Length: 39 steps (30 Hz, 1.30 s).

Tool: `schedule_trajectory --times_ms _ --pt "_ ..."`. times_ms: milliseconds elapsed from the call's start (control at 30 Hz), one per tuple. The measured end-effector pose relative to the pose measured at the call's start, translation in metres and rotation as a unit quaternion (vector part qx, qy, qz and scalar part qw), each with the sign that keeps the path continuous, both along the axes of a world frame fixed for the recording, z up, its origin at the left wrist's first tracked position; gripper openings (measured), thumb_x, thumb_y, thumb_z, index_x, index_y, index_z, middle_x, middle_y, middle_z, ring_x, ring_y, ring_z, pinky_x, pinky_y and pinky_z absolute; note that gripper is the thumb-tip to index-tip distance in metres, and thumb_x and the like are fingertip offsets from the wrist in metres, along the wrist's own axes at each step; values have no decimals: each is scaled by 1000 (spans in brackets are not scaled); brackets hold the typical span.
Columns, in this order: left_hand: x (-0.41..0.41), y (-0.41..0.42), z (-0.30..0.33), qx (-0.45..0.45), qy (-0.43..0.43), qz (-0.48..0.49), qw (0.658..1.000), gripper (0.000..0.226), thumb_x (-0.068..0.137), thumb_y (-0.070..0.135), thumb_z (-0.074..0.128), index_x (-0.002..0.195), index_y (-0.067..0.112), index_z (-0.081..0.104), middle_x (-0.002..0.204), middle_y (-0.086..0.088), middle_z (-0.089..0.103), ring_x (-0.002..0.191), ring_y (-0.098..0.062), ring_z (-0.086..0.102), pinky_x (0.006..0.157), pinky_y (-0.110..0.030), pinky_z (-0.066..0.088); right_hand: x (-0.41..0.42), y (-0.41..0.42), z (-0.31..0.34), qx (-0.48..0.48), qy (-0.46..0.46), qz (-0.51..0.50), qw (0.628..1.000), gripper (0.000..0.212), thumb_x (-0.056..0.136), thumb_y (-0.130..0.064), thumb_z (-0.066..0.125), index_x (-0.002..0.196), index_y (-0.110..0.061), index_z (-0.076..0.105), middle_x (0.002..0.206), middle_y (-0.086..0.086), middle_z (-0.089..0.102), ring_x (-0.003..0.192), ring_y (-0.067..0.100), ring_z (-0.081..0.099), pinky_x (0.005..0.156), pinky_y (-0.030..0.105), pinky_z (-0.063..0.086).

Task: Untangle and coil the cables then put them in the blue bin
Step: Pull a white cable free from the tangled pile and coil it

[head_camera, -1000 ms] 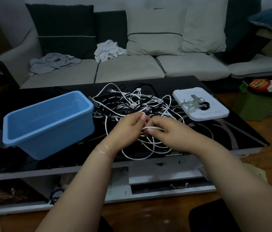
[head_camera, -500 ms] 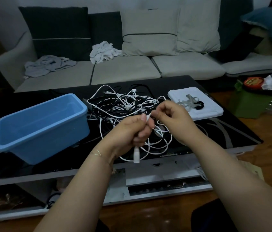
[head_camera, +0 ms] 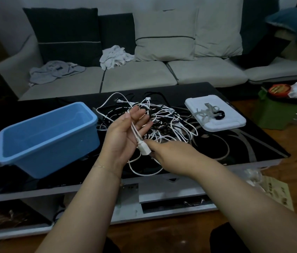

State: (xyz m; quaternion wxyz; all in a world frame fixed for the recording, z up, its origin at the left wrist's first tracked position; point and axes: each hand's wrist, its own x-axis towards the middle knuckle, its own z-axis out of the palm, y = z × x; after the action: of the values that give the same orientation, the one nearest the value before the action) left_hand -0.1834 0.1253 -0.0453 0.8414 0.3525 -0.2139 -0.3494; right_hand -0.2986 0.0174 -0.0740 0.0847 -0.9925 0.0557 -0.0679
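Note:
A tangle of white and black cables [head_camera: 164,123] lies mid-table on the black glass table [head_camera: 244,143]. The empty blue bin [head_camera: 47,137] stands left of it. My left hand [head_camera: 125,136] is held palm up over the tangle's near edge, fingers spread, with a white cable running down across the palm. Its white plug [head_camera: 144,149] hangs at the heel of the palm. My right hand [head_camera: 169,154] is just right of the plug, palm down, fingertips pinching the plug's end.
A white lid [head_camera: 215,114] with cable ties and a black ring lies at the table's right. A sofa with cushions and clothes runs behind. A green box [head_camera: 275,112] sits on the floor at right, papers [head_camera: 272,190] by the table's front corner.
My left hand has opened from a fist and turned palm up, the cable now lying across it. My right hand came down from the tangle to the plug.

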Motion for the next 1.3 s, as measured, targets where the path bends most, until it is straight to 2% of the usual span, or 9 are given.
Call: schedule_trajectory --times_ms 67,167,333,467,567,667,933,1100,1300 --pt "-1 -1 -2 37 -60 19 997 32 104 13 32 124 1 55 94 -6 74 93 -21 72 83 -39 59 -1 4 6 -17 -21 7 1000 24 100 -35 35 123 -30 37 88 8 65 80 34 59 59 39 43" --pt "-6 -1 -4 147 -255 80 952 43 106 15 33 98 27 74 131 -12 60 108 -18 66 92 -31 54 -4 11 13 -24 -56 18 998 18 99 -42 37 99 -26 45 81 4 63 81 33 59 54 34 28" --pt "-9 -1 -9 276 -440 72 851 33 104 13 37 134 19 51 101 5 69 76 -6 65 72 -18 53 -14 11 25 56 -129 -13 990 28 90 -55 46 73 -33 45 77 -5 66 70 18 58 51 29 26" --pt "-12 5 -5 331 -501 32 799 29 104 18 38 109 13 66 79 8 71 64 6 59 63 -10 44 -22 -12 35 140 -180 -88 970 38 72 -70 52 67 -33 55 62 -15 59 61 3 53 49 19 30" --pt "-23 6 3 301 -475 -19 827 36 104 18 37 78 14 61 61 4 66 45 4 44 45 -9 33 -23 -27 35 204 -232 -87 947 36 74 -64 59 71 -28 56 59 -17 58 57 1 51 51 18 35" --pt "-28 5 10 246 -407 -81 876 36 105 17 34 84 10 62 59 -4 55 42 -2 33 42 -14 27 -20 -36 30 249 -263 -60 930 30 89 -49 53 76 -22 53 67 -8 54 64 3 48 59 28 40" --pt "-31 1 6 100 -210 -205 951 39 96 36 36 98 5 60 48 6 40 38 -3 19 38 -16 16 -4 -28 11 292 -268 -90 914 34 98 -52 34 83 -25 49 72 -10 55 72 19 56 69 46 47" --pt "-18 4 10 25 -86 -131 987 38 96 27 37 117 1 57 88 1 74 34 2 22 35 -13 15 6 -7 4 182 -150 -72 969 25 102 -38 31 116 -22 44 85 12 65 80 37 61 66 41 45" --pt "-15 9 9 40 -78 -55 995 37 102 12 30 133 -6 41 126 -10 65 37 -1 27 37 -12 24 6 17 10 62 -100 -42 992 22 101 -33 36 110 -14 44 95 17 67 86 40 60 59 37 29"
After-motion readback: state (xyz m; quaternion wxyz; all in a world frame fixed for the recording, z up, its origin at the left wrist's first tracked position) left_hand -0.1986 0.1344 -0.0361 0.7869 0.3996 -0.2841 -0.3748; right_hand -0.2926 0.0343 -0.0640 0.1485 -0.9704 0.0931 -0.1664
